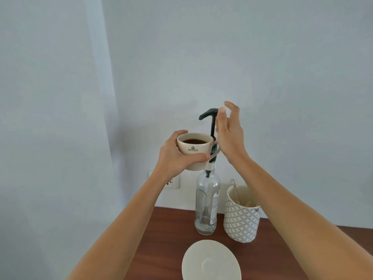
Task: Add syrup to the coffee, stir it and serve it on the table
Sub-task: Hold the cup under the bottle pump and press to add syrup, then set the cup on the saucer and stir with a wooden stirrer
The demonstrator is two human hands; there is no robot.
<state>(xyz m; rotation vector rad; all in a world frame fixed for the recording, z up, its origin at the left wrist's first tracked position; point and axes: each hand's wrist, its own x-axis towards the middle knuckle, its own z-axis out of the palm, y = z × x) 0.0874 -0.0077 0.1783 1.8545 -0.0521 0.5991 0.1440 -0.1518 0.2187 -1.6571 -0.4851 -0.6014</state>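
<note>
One cup (194, 151) holds dark coffee (195, 141), gripped by left hand (173, 158).

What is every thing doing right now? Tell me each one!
cup: lifted under the spout, coffee inside
left hand: gripping the cup
right hand: open beside the pump
pump: up, unpressed
syrup bottle: upright, nearly empty
saucer: bare
patterned holder: holds sticks
</note>
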